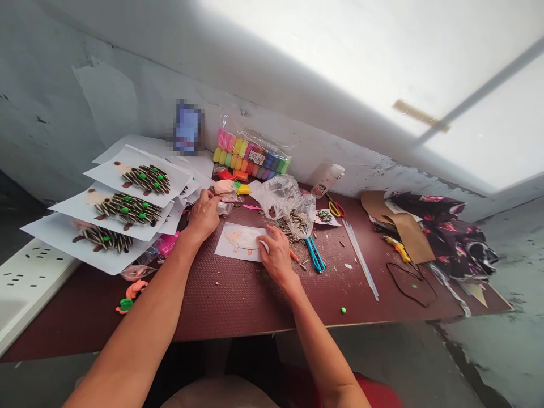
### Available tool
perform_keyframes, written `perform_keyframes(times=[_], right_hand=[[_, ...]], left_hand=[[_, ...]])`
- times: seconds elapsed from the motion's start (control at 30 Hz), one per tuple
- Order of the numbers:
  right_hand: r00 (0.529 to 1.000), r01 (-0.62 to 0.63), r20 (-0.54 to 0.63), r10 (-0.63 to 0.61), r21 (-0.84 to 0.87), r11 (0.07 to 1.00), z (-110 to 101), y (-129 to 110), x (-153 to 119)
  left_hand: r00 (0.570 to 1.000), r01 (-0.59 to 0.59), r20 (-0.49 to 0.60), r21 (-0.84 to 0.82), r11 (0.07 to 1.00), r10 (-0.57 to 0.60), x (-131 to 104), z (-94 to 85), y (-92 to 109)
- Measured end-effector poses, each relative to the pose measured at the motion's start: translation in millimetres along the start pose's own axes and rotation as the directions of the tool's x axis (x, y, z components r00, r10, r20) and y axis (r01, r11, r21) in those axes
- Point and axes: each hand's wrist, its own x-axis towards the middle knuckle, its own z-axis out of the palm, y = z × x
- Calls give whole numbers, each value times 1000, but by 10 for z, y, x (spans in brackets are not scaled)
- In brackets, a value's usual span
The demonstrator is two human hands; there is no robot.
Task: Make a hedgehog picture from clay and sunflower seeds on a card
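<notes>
My right hand (pixel 277 254) rests on the right end of a small white sheet with an animal drawing (pixel 225 249), its fingers apart. A pale, flat layer (pixel 245 238) covers the drawn body, and orange legs show below it. My left hand (pixel 204 215) is beyond the sheet's left corner, fingers curled beside a clear plastic packet (pixel 226 208); what they hold, if anything, is hidden. Just past it lie packs of peach clay (pixel 224 187) and yellow clay (pixel 243 189). Close to my right hand are a blue utility knife (pixel 314 255) and an orange-handled tool (pixel 294 256).
Sheets with seed-covered hedgehogs (pixel 147 180) are stacked at left, near a white power strip (pixel 32 280). Behind are a bag of coloured clay (pixel 253 156) and seeds (pixel 293 226) by a plastic bag (pixel 278 195). Scissors (pixel 335 207), glue sticks (pixel 360 259) and a yellow glue gun (pixel 398 249) lie right.
</notes>
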Motion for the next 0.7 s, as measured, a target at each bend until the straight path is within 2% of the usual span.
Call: perform_keyframes(times=[0.2, 0.27, 0.33, 0.4, 0.5, 0.6, 0.7], right_hand=[[998, -9, -68, 14, 64, 998, -19, -53, 46], [995, -13, -93, 23, 104, 995, -30, -85, 89], [993, -13, -117, 30, 146, 989, -39, -118, 145], [989, -17, -141, 44, 189, 982, -44, -145, 205], [986, -24, -156, 64, 243, 970, -40, -168, 277], [986, -17, -152, 61, 275, 961, -33, -180, 308], [986, -13, -155, 63, 307, 952, -32, -187, 307]], left_hand=[[999, -39, 26, -148, 988, 43, 64, -15, -25], [997, -38, 54, -303, 952, 57, 68, -52, 0], [988, -62, 92, -496, 866, 124, 58, -95, 43], [961, -78, 156, -638, 766, 228, 40, -134, 95], [892, -36, 281, -735, 677, 353, 8, -177, 172], [843, 19, 346, -785, 619, 413, -18, -203, 224], [814, 40, 369, -807, 589, 449, -33, -221, 246]])
